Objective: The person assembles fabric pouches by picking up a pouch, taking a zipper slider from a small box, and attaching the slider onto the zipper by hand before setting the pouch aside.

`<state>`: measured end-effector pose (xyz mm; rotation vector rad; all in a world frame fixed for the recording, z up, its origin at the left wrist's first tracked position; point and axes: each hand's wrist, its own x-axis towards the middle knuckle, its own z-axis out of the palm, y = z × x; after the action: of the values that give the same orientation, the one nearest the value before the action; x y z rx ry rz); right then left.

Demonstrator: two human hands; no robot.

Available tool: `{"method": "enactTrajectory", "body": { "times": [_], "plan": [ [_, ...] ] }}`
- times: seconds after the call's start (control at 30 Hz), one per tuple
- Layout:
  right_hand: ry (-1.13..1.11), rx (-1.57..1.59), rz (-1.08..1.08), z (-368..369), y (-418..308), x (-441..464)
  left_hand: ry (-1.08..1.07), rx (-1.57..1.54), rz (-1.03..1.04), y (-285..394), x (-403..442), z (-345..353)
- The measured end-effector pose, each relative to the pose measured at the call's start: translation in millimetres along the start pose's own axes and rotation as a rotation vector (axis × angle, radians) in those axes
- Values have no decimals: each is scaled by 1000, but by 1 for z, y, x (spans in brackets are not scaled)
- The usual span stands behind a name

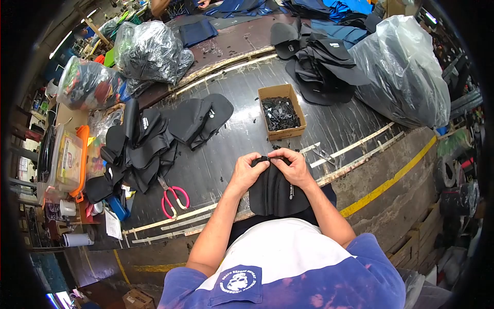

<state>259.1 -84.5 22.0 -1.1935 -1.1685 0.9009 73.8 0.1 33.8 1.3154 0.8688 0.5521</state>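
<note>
A folded black fabric piece (272, 193) with white lettering hangs over the table's front edge, close to my body. My left hand (249, 172) pinches its top edge from one side. From the other side my right hand (291, 167) grips the same edge, thumb and fingers pressed together. Both hands almost meet there, and whatever small part lies between the fingertips is too small to make out. Just beyond them stands an open cardboard box (286, 133) holding many small black plastic parts (280, 112).
Left lies a pile of black fabric pieces (149, 149) beside pink-handled scissors (175, 202). Another black pile (327, 67) sits at back right near a large clear plastic bag (404, 72). A metal tool (323, 153) lies right of my hands. Another person's hand (204, 4) shows at the far side.
</note>
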Motion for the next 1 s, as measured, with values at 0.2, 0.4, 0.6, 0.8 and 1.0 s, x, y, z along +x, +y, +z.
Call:
{"method": "enactTrajectory", "body": {
  "times": [0.2, 0.4, 0.6, 0.8, 1.0],
  "plan": [
    [-26, -48, -28, -4, -5, -1, 50, -8, 62, -2, -2, 0],
    [72, 34, 13, -3, -2, 0, -57, 64, 65, 9, -7, -2],
    [123, 141, 146, -4, 9, 2, 3, 134, 149, 7, -9, 2],
    [64, 172, 145, -2, 10, 6, -13, 121, 144, 7, -10, 1],
    [89, 154, 79, 2, -10, 7, -19, -34, 128, 3, -7, 3]
  ]
}}
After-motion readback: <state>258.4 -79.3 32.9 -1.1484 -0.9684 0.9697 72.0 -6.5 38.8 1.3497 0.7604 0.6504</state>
